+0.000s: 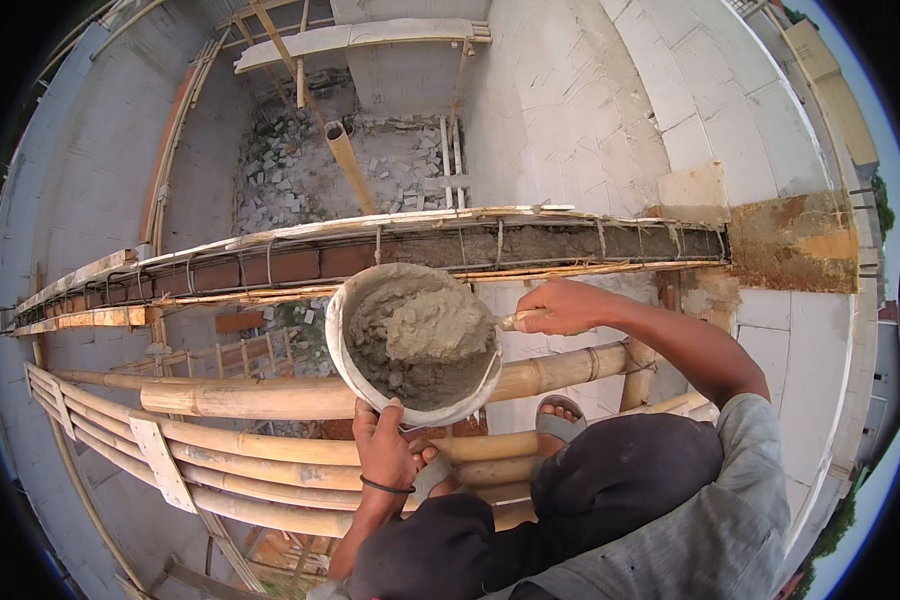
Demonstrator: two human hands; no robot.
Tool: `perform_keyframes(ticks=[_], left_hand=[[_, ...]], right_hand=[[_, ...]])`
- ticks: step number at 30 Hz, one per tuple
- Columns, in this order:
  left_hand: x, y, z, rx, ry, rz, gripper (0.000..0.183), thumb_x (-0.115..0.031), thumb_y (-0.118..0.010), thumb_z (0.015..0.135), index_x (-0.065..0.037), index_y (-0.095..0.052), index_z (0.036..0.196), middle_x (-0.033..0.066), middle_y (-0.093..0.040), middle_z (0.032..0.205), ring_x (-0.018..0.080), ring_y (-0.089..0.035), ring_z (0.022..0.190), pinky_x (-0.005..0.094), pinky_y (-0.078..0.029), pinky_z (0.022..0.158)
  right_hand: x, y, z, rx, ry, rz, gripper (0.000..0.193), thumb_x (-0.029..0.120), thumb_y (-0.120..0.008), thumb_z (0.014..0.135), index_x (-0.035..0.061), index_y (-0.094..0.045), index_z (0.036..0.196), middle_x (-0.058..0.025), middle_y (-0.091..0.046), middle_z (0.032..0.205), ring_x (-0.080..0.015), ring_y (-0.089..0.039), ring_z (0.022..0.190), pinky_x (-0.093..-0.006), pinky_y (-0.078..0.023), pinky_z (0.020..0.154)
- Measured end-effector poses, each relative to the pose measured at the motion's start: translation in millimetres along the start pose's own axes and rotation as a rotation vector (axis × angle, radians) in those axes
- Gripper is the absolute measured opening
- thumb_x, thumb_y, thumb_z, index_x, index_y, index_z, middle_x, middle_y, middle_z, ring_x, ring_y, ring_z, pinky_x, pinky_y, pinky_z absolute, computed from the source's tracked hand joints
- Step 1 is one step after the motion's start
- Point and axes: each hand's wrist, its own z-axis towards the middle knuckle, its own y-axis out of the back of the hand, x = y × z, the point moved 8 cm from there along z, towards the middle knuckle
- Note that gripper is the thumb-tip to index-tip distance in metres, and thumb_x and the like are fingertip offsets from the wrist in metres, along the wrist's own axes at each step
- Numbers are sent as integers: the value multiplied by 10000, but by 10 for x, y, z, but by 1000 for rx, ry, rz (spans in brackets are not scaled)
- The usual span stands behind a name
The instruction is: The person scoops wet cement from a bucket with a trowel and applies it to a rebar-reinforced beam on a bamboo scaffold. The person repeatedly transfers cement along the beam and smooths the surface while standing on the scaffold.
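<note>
A white bucket [336,335] of wet grey mortar [390,375] is tilted toward me in the middle of the view. My left hand [383,445] grips its near rim, fingers closed round the edge. My right hand [560,307] is closed round the handle of a trowel [508,322], whose blade is hidden under a heap of mortar inside the bucket. Just beyond the bucket runs a long beam form [300,262] with steel rebar and stirrups. Its right part holds poured mortar [570,245]; reddish boards show at the bottom of its left part.
I squat with sandaled feet on bamboo scaffold poles [300,455]. A thicker bamboo pole [250,397] crosses beneath the bucket. Far below, rubble [300,175] covers a floor between block walls. A wooden board [795,240] closes the form's right end. An upright bamboo post [348,165] stands beyond the form.
</note>
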Motion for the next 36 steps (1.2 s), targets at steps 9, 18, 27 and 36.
perform_keyframes(ticks=[9, 18, 27, 36], left_hand=[[71, 79, 150, 101, -112, -56, 344, -30, -448, 903, -36, -449, 1247, 121, -546, 1121, 250, -605, 981, 410, -597, 754], [50, 28, 126, 114, -160, -40, 337, -21, -462, 905, -42, -464, 1241, 110, -553, 1143, 232, -614, 993, 409, -607, 757], [19, -28, 55, 52, -122, 22, 413, -4, -444, 874, -16, -456, 1287, 122, -560, 1190, 240, -597, 1057, 391, -568, 852], [-31, -74, 17, 78, -40, 31, 334, -70, -467, 912, -121, -422, 1238, 65, -534, 1055, 178, -580, 809, 304, -440, 549]], right_hand=[[-527, 715, -1023, -678, -29, -419, 317, 304, -624, 859, 47, -671, 1039, -159, -687, 886, -354, -648, 780, -436, -508, 716], [-636, 587, -1509, -1083, -159, -904, 379, 251, -734, 769, 92, -613, 1091, -53, -587, 818, -219, -617, 737, -346, -490, 613], [238, -13, -82, -498, 26, -875, 300, 280, -629, 859, 15, -650, 998, -158, -660, 790, -290, -669, 737, -411, -526, 627], [146, -296, 204, 49, 35, -247, 399, 411, -558, 887, 51, -721, 940, -200, -681, 777, -389, -649, 757, -476, -505, 691]])
